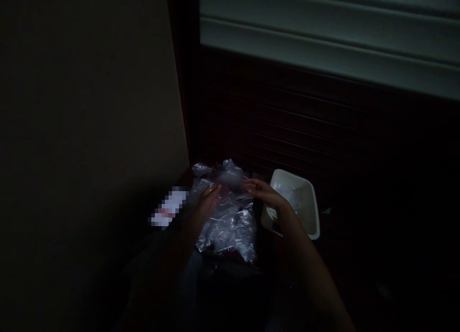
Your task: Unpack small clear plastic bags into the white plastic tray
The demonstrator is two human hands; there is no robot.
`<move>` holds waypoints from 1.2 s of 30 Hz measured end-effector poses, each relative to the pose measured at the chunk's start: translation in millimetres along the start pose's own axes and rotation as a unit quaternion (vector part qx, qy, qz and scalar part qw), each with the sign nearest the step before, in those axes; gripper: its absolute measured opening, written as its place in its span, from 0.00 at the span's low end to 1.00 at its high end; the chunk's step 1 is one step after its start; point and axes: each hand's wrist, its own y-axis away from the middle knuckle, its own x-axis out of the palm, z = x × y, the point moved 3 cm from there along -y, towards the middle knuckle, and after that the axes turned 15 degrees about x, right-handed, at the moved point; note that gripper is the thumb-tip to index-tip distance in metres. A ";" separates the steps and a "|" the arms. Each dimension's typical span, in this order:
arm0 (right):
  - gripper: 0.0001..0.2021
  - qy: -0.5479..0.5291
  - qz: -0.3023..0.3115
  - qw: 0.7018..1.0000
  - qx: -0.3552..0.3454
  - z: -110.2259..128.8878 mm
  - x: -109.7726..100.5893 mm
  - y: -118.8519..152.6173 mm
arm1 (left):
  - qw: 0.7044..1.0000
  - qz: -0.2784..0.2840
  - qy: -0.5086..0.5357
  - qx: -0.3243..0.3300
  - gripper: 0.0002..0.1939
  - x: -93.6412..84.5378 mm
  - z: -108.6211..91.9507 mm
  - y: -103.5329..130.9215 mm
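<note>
In dim light, my left hand [210,199] and my right hand [265,193] face each other over a heap of crinkled clear plastic bags [226,232]. Between them is a clear plastic bag [232,181], blurred in its middle. The fingers of my left hand are closed at its near left side. My right hand grips its right side, with the fingers pointing left. Whether anything is inside the bag cannot be made out.
A white plastic tub [315,212] with clear plastic in it stands right of the heap, partly behind my right forearm. A pixelated white and red item [168,207] lies at left. A pale wall [89,83] and a dark slatted panel [287,116] meet behind.
</note>
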 end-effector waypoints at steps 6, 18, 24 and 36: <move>0.16 0.045 -0.060 0.997 -0.005 -5.8 2.5 -8.6 | 1.000 0.001 -0.002 -0.007 0.13 -6.4 9.5 5.5; 0.16 -0.057 -0.128 0.990 -0.007 -4.8 -6.5 -5.4 | 0.992 0.019 0.108 -0.058 0.12 -13.3 9.2 13.6; 0.15 -0.018 -0.132 0.991 -0.015 -7.0 -5.8 -8.5 | 0.996 0.019 0.077 -0.050 0.13 -12.4 9.4 13.0; 0.14 -0.022 -0.093 0.995 -0.006 -7.0 -2.8 -7.2 | 0.992 0.006 0.106 -0.070 0.14 -18.2 10.2 10.1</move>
